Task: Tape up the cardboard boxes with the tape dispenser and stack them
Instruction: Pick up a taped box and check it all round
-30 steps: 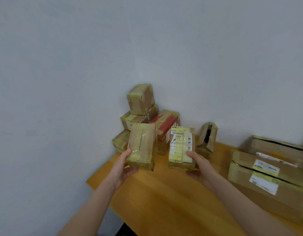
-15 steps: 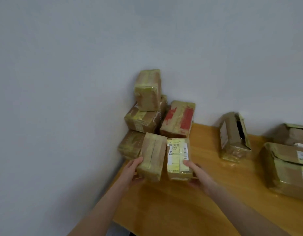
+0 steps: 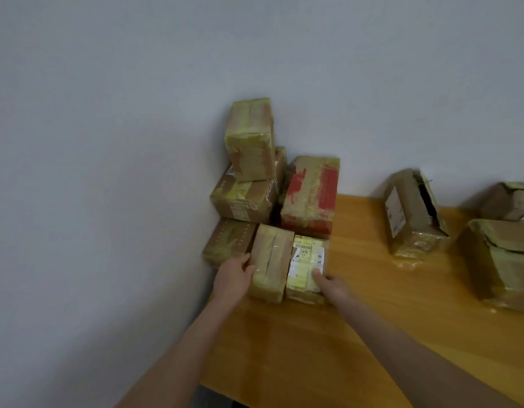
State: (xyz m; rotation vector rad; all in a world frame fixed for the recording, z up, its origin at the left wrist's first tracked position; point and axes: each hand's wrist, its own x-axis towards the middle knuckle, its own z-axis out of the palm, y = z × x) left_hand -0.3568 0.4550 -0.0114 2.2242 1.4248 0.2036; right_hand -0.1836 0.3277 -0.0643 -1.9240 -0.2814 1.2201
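Both small boxes, held up a second ago, now sit side by side on the wooden desk, touching each other, just in front of the corner pile. The left hand grips the plain taped box, fingers curled round its left side. The right hand grips the labelled box, thumb on top. The pile holds four taped boxes: three stacked, and a red-marked box beside them. Three more stand well apart to the right: a torn-open box, a large box and a partly seen box.
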